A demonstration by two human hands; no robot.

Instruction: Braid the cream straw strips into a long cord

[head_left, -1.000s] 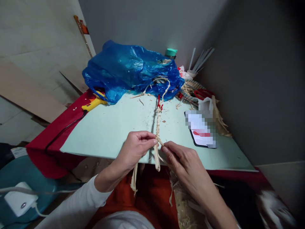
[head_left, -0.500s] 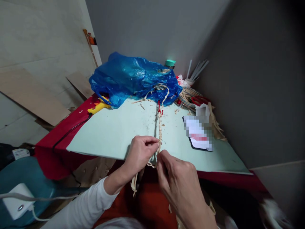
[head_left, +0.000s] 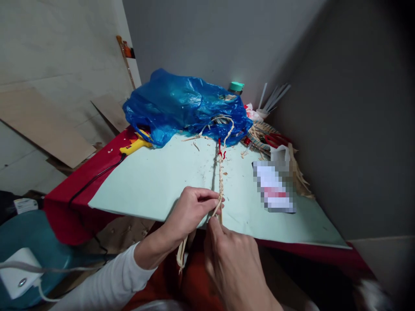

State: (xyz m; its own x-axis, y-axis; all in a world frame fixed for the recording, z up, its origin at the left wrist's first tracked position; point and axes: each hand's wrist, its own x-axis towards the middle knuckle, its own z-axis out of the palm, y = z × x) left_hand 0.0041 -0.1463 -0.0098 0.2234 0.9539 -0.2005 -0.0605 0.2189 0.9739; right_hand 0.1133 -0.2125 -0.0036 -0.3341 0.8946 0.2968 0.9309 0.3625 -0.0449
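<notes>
A pale braided straw cord (head_left: 221,175) runs from the blue plastic bag (head_left: 184,106) down the light green board (head_left: 145,181) to the near edge, with a red tie (head_left: 221,152) partway along it. My left hand (head_left: 191,211) pinches the braid's near end between thumb and fingers. Loose straw strands (head_left: 180,255) hang below it over the board edge. My right hand (head_left: 231,263) is closed on a strand just under the braid end, its back toward the camera and its fingertips touching my left hand.
A yellow glue gun (head_left: 134,146) with a black cord lies at the board's back left on the red cloth. A phone (head_left: 274,188) lies at the right. Red scissors (head_left: 274,139), straw scraps and a cup of sticks (head_left: 269,101) crowd the back right corner by the grey wall.
My right hand has drawn back toward me and turned over, pulling its strand down below the braid end. My left hand kept its pinch. The view shifted slightly.
</notes>
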